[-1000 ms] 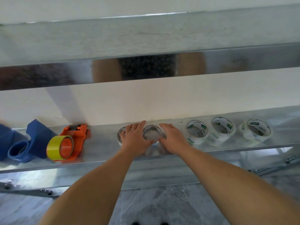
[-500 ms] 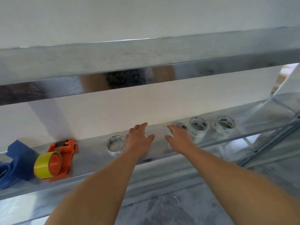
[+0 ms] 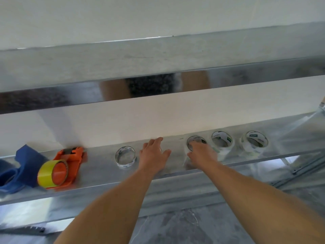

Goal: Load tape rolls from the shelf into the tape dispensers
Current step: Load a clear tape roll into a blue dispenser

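Right hand (image 3: 201,152) moved onto clear roll (image 3: 195,144); left hand (image 3: 153,154) flat.

**Tape rolls and dispensers on the metal shelf**

Four clear tape rolls lie flat in a row: one (image 3: 125,156) left of centre, then one (image 3: 196,143) partly covered, then two more (image 3: 222,141) (image 3: 255,141) at right. Orange dispenser (image 3: 70,164) holds a yellow roll (image 3: 48,174). Blue dispenser (image 3: 19,169) sits far left.
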{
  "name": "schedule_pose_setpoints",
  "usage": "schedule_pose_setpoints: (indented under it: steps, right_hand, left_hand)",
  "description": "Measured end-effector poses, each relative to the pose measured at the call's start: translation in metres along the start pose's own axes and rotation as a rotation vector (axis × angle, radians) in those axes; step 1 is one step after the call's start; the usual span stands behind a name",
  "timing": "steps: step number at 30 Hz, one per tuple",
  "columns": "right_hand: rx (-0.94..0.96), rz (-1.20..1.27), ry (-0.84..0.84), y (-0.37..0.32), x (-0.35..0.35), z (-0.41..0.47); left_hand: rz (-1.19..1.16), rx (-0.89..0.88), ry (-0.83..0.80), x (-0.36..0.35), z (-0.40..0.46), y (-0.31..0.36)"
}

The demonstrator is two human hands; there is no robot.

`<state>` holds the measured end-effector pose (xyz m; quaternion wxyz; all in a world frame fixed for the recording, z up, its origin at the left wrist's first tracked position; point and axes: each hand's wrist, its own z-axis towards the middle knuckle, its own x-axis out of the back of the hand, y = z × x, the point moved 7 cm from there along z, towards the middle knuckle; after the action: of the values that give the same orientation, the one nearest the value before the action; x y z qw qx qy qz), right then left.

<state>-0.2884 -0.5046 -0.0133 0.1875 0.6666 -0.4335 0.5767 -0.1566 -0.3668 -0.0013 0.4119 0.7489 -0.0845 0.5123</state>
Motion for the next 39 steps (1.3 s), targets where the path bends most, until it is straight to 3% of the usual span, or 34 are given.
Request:
schedule_pose_setpoints:
  steps: [7,21,30,39]
  right_hand:
    - [0.012,0.01,0.016,-0.002,-0.003,0.001]
    - [0.014,0.771,0.14,-0.021,0.024,-0.031]
    - [0.075,1.027,0.085,-0.057,0.022,-0.053]
    - [0.274,0.956,-0.013,-0.094,0.036,-0.068]
  left_hand:
    - [-0.07,0.08,0.011,-0.004,-0.001,-0.006]
    - [-0.339,0.061,0.016,0.017,-0.016,0.001]
    - [-0.665,0.077,0.047,0.048,-0.031,-0.026]
    - [-0.283,-0.274,-0.101,0.077,-0.045,-0.034]
